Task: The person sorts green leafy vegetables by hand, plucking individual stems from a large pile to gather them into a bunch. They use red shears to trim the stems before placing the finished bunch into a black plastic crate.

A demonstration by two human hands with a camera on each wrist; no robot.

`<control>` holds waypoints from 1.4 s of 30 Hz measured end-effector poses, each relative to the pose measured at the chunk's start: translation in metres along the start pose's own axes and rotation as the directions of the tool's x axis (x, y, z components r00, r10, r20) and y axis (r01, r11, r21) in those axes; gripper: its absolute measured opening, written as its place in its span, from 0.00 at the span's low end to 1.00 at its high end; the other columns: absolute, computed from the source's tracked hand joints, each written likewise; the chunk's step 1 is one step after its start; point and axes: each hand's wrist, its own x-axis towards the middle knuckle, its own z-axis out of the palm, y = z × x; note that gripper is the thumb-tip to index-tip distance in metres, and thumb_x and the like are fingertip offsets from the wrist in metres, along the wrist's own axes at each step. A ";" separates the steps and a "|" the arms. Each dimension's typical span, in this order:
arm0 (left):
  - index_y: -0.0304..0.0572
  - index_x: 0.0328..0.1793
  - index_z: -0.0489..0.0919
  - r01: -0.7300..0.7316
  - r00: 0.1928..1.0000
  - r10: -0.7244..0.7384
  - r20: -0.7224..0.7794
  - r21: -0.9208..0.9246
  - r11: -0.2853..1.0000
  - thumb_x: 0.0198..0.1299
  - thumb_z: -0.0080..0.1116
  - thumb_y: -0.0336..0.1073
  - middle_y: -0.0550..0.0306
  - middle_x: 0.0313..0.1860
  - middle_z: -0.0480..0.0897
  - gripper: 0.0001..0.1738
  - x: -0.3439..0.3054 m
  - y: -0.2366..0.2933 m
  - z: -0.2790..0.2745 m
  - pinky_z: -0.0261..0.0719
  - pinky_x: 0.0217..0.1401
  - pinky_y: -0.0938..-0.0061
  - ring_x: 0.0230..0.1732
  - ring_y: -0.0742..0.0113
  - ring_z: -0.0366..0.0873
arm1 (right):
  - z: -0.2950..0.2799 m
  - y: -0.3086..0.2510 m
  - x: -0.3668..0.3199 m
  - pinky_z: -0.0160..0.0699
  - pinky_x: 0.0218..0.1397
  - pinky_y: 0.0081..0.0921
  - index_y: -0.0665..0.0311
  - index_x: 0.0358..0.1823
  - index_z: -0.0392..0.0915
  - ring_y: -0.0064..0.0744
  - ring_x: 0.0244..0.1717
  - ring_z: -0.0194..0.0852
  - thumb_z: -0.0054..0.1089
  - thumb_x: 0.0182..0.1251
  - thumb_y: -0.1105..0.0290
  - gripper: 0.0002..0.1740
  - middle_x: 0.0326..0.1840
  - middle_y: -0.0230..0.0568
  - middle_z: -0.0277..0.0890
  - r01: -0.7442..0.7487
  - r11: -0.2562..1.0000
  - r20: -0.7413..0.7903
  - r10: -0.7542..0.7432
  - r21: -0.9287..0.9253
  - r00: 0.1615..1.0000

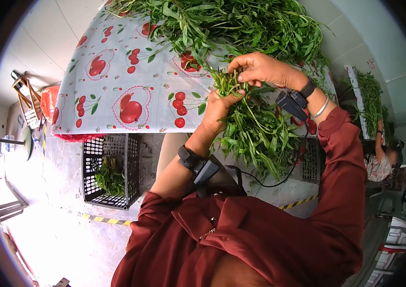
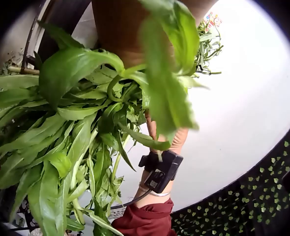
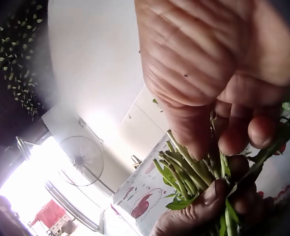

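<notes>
A bunch of leafy green stems [image 1: 260, 136] hangs over the table's near edge, cut ends up and leaves down. My left hand [image 1: 218, 111] grips it near the stem ends, thumb laid across the stalks in the right wrist view. Over those ends, my right hand [image 1: 260, 71] pinches a stem between thumb and fingers. Pale green stalk ends [image 3: 184, 172] poke out above the left thumb. Leaves [image 2: 76, 142] fill much of the left wrist view and hide most of the left hand's hold.
A large heap of the same greens [image 1: 241, 26] covers the table's far side. The tablecloth [image 1: 155, 103] has a cherry print. Below the edge stands a black crate [image 1: 112, 172] with greens inside. Another person [image 1: 382, 160] works at a second greens-laden table [image 1: 368, 103] on the right.
</notes>
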 end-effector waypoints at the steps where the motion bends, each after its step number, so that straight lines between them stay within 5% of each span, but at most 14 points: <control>1: 0.37 0.45 0.74 -0.004 1.000 0.004 0.005 -0.007 1.000 0.53 0.58 0.26 0.59 0.35 0.80 0.12 0.000 0.000 0.001 0.79 0.37 0.77 0.34 0.72 0.78 | 0.001 0.000 0.000 0.60 0.19 0.09 0.65 0.50 0.72 0.10 0.19 0.60 0.54 0.58 0.71 0.17 0.28 0.25 0.69 0.007 1.000 -0.008 -0.007 0.007 1.000; 14: 0.37 0.46 0.73 -0.004 1.000 0.005 0.013 -0.051 0.999 0.53 0.57 0.24 0.58 0.35 0.79 0.13 0.000 0.000 0.002 0.79 0.38 0.76 0.34 0.71 0.78 | 0.013 -0.009 0.000 0.56 0.17 0.11 0.65 0.42 0.73 0.10 0.15 0.57 0.55 0.58 0.72 0.11 0.22 0.24 0.68 0.074 0.986 -0.057 -0.083 -0.151 0.995; 17: 0.37 0.45 0.73 0.025 1.000 -0.026 -0.008 -0.043 0.999 0.53 0.57 0.23 0.59 0.34 0.79 0.13 0.002 -0.002 -0.001 0.79 0.38 0.76 0.34 0.71 0.78 | 0.013 0.004 0.009 0.55 0.16 0.12 0.65 0.40 0.73 0.10 0.14 0.55 0.54 0.57 0.73 0.09 0.22 0.24 0.67 0.211 0.933 -0.073 -0.242 -0.292 0.967; 19: 0.37 0.45 0.74 -0.007 1.000 0.007 -0.025 0.016 1.000 0.53 0.57 0.23 0.58 0.35 0.79 0.12 0.003 -0.004 -0.003 0.80 0.38 0.76 0.35 0.70 0.79 | 0.012 0.017 0.017 0.54 0.16 0.13 0.66 0.38 0.73 0.09 0.14 0.54 0.54 0.57 0.74 0.08 0.21 0.24 0.66 0.409 0.811 -0.084 -0.483 -0.418 0.872; 25: 0.37 0.46 0.74 -0.025 0.999 0.024 0.023 0.019 1.000 0.53 0.57 0.23 0.57 0.37 0.80 0.13 0.005 -0.008 -0.007 0.80 0.37 0.75 0.35 0.69 0.79 | 0.015 -0.001 0.002 0.54 0.14 0.12 0.69 0.44 0.75 0.09 0.13 0.55 0.53 0.58 0.75 0.12 0.22 0.26 0.70 0.076 0.997 -0.120 -0.078 -0.020 0.990; 42: 0.39 0.47 0.75 -0.040 0.999 0.037 0.029 0.097 0.994 0.53 0.59 0.26 0.61 0.38 0.79 0.14 0.003 -0.002 -0.003 0.77 0.41 0.76 0.36 0.73 0.76 | 0.017 -0.001 0.003 0.57 0.13 0.10 0.71 0.44 0.74 0.09 0.12 0.57 0.52 0.59 0.75 0.12 0.25 0.28 0.72 0.100 0.995 -0.232 -0.093 0.020 0.968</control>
